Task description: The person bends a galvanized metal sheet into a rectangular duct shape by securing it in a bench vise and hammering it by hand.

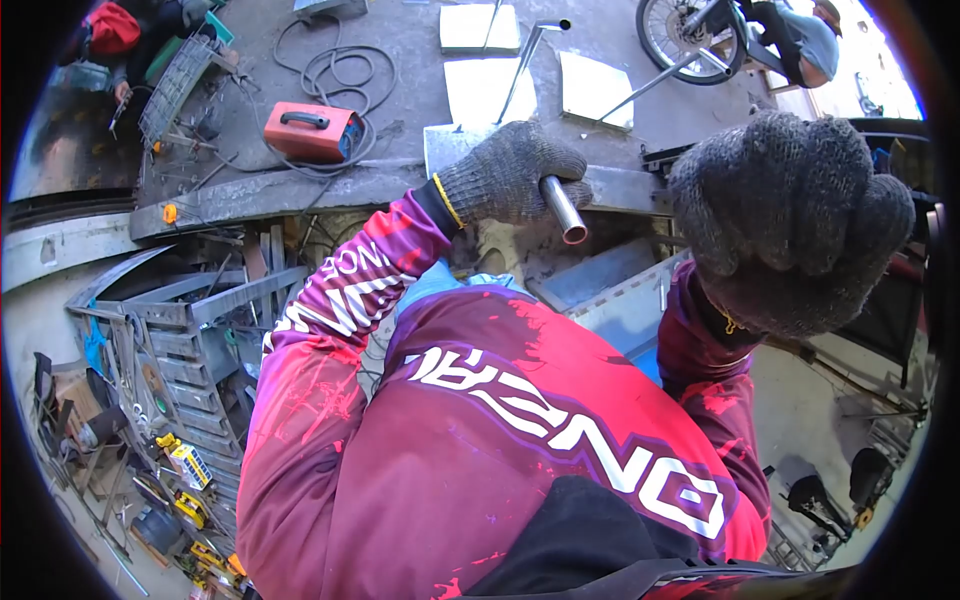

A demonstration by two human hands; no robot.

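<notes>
Shiny metal tube (563, 210) aslant in left hand (512, 172), far end unclear

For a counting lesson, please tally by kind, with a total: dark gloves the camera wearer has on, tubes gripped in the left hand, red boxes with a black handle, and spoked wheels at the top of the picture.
Dark gloves: 2
Tube gripped in the left hand: 1
Red box with a black handle: 1
Spoked wheel: 1
Total: 5
</notes>
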